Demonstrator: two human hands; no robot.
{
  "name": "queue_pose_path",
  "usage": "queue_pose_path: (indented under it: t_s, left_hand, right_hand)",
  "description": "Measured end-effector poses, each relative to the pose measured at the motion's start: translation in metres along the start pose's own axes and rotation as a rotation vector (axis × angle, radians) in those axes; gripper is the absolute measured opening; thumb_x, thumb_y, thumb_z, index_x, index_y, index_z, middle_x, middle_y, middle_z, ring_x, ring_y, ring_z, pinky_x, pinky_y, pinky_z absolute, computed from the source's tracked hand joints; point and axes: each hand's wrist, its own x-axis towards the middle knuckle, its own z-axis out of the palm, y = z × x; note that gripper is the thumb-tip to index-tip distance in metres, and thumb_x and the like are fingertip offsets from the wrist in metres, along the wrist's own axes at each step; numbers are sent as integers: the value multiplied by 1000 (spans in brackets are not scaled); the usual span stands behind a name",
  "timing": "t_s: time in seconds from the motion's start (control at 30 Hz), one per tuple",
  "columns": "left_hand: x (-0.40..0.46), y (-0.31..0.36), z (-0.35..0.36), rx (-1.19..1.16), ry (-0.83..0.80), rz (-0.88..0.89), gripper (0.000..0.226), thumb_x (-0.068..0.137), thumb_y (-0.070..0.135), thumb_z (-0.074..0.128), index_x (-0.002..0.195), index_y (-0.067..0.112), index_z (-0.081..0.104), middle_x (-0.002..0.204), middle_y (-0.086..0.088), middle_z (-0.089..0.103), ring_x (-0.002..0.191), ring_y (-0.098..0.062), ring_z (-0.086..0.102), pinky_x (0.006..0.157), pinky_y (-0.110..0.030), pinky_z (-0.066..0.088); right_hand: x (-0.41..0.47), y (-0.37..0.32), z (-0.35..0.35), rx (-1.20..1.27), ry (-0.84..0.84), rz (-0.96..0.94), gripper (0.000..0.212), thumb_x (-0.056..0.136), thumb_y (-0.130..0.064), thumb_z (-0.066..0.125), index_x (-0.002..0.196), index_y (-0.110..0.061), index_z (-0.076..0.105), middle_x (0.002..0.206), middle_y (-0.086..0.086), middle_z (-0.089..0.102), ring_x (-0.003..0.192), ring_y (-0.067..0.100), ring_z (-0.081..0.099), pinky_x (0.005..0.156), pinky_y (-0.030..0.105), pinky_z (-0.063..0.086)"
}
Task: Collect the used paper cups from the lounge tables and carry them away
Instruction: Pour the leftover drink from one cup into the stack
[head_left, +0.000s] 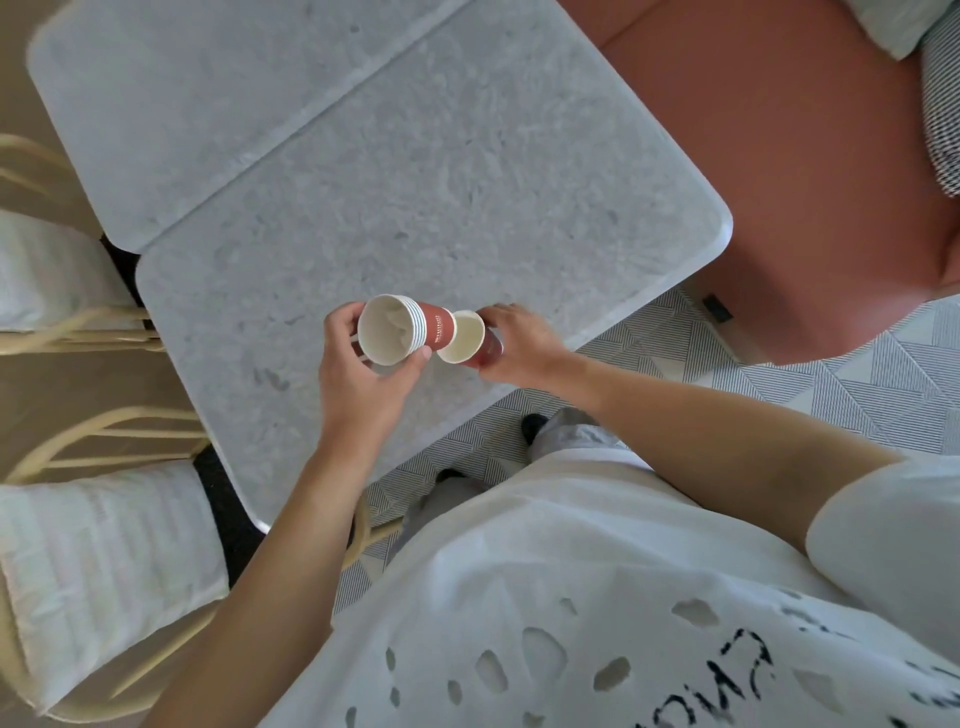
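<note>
My left hand (358, 374) grips a stack of several nested red paper cups (402, 332), held on its side with the white mouth facing me. My right hand (519, 343) holds a single red paper cup (467, 340) right beside the stack's base, its open mouth turned toward the stack. The base of the stack sits at or just inside that mouth. Both hands hover above the near corner of the grey stone table (415, 208).
A second grey table (182, 104) butts against the first at the far left. Cane chairs with white cushions (93, 561) stand at the left. A terracotta sofa (805, 182) lies at the right, with a patterned rug (779, 389) under my feet.
</note>
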Motion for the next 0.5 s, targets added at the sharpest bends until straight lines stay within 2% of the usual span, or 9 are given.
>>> queue_pose_path:
  t_s: [0.07, 0.2, 0.4, 0.5]
  left_hand:
    - [-2, -1, 2, 7, -16, -14, 70, 74, 30, 94, 129, 32, 52, 120, 30, 61, 110, 11, 61, 80, -5, 48]
    - [-10, -6, 7, 35, -51, -50, 70, 73, 30, 95, 130, 33, 53, 122, 24, 62, 109, 15, 60, 78, -3, 48]
    - [-19, -17, 12, 77, -106, -102, 69, 75, 33, 94, 129, 38, 52, 121, 28, 61, 108, 19, 58, 76, 0, 46]
    - [-22, -21, 13, 95, -121, -118, 69, 75, 34, 94, 130, 41, 51, 121, 28, 61, 109, 16, 59, 81, -7, 47]
  right_hand:
    - [-3, 3, 2, -25, -42, 0, 66, 72, -39, 85, 133, -26, 65, 119, -5, 67, 115, 22, 59, 103, 44, 50]
    - [-8, 4, 4, -51, -84, -20, 71, 69, -29, 83, 137, -26, 63, 118, -5, 64, 112, 23, 57, 102, 43, 50]
    - [-13, 0, 10, -96, -82, -58, 66, 69, -29, 78, 133, -25, 64, 117, -4, 64, 109, 22, 57, 101, 43, 50]
    - [-16, -1, 14, -100, -85, -74, 65, 69, -30, 78, 131, -24, 63, 119, -5, 64, 109, 20, 57, 102, 42, 49]
